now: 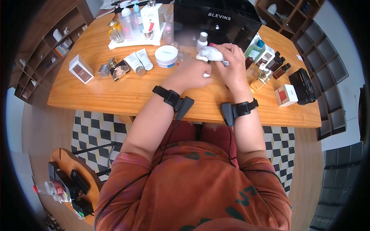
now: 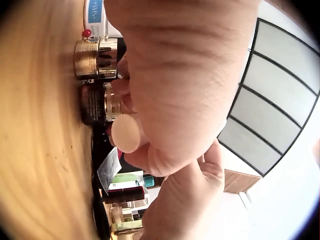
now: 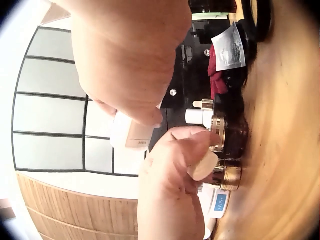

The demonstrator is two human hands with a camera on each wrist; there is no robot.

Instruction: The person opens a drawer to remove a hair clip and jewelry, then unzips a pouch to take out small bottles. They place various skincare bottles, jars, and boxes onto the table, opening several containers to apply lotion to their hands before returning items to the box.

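My right hand (image 1: 234, 65) grips a pale bottle (image 3: 134, 131) with small print, held tilted close over the back of my left hand. The same bottle shows white and glossy in the head view. My left hand (image 1: 189, 75) has its fingers curled, palm side down. Between its thumb and fingers it holds a small cream-coloured cap (image 2: 126, 133) with a flat round end. A white round jar (image 1: 166, 56) stands just left of that hand. Beyond both hands is a small white bottle (image 1: 202, 40) with a grey cap. The left fingertips are partly hidden in the head view.
A black BLEVINS case (image 1: 217, 23) stands at the back. White tubes (image 1: 143, 59), a box (image 1: 81, 69) and a white tray (image 1: 135, 43) of pump bottles are on the left. Perfume (image 1: 260, 79), brown bottles, a red-and-white box (image 1: 286, 95) and a black pouch (image 1: 302, 86) are on the right.
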